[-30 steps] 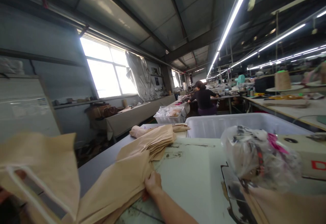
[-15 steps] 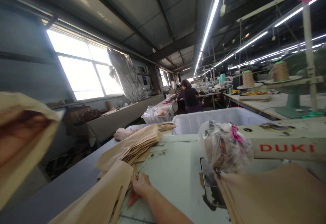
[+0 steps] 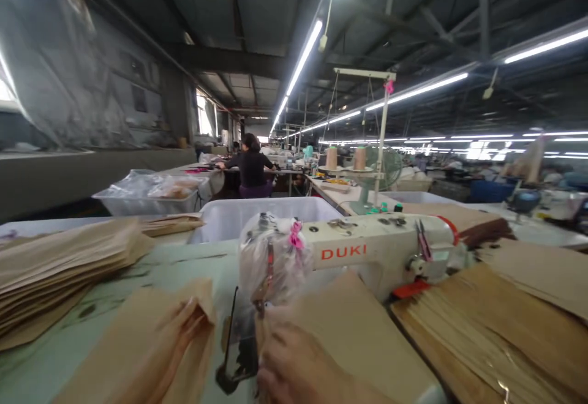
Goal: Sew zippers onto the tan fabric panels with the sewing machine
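Note:
My left hand grips the top right edge of a tan fabric piece left of the needle, with a fold of it standing over the fingers. To the right, my right hand is closed on the left edge of another tan fabric piece, just in front of the presser foot. This second piece spreads over the bed of the sewing machine. The needle area is wrapped in clear plastic tied with a pink ribbon.
A stack of tan pieces lies on the left of the table. More tan pieces rest at right. Behind the machine is a white bin; another bin holds plastic-wrapped goods. A co-worker sits further back.
My view has swung right. My left hand has come down beside the needle with the tan piece. My right hand has left the stack side and now grips the piece at the machine.

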A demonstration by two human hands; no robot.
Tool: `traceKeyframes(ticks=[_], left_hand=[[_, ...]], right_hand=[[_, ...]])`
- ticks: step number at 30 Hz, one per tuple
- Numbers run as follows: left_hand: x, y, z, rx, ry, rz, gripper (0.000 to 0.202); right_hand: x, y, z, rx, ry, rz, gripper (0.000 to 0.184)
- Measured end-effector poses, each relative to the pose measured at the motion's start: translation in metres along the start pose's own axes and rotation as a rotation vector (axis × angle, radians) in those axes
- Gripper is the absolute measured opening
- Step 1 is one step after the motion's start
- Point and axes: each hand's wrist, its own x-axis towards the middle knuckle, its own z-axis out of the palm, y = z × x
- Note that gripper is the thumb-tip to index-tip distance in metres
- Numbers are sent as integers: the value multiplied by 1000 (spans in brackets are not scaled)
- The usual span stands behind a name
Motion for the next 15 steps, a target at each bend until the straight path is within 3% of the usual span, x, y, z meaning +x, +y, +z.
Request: traceKeyframes(ticks=[2, 4, 7, 9, 12, 15], left_hand=[[0, -14, 3, 250, -223, 69, 25], [2, -14, -5, 546, -398, 224, 37], [11, -4, -22, 985, -467, 519, 48], [20, 0, -30, 1280, -502, 625, 52], [20, -10, -34, 1481, -539, 544, 49], [-7, -36, -35, 1450, -490, 473, 49]], right_hand=[[-7, 30, -15, 21, 62, -57, 28], [-5, 52, -15, 65, 48, -163, 40], [1, 67, 3, 106, -66, -255, 47], [1, 68, 14, 121, -102, -225, 48], [-3, 65, 23, 132, -102, -170, 49], [-8, 61, 25, 153, -104, -169, 52]])
